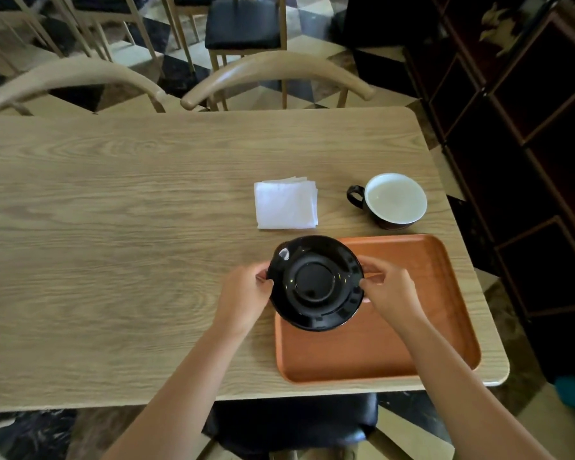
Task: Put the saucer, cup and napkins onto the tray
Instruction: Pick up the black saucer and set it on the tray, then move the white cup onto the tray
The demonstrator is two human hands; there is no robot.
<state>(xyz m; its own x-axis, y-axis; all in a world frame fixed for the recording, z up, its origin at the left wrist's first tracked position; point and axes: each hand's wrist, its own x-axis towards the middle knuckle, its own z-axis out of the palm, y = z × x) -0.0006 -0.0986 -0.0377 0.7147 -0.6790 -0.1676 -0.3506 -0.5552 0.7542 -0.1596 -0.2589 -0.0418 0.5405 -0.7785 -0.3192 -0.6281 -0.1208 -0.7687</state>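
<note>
A glossy black saucer (315, 282) is held between both hands over the near-left corner of the orange tray (412, 327). My left hand (246, 298) pinches its left rim and my right hand (390, 292) pinches its right rim. A folded stack of white napkins (285, 204) lies on the wooden table beyond the saucer. A dark cup (390, 200) with a white inside stands upright to the right of the napkins, just beyond the tray's far edge, its handle pointing left.
The wooden table (113, 227) ends close to the tray on the right and near sides. Two curved chair backs (273, 71) stand at the far edge. A dark cabinet (528, 144) is on the right, a black seat (292, 423) below the near edge.
</note>
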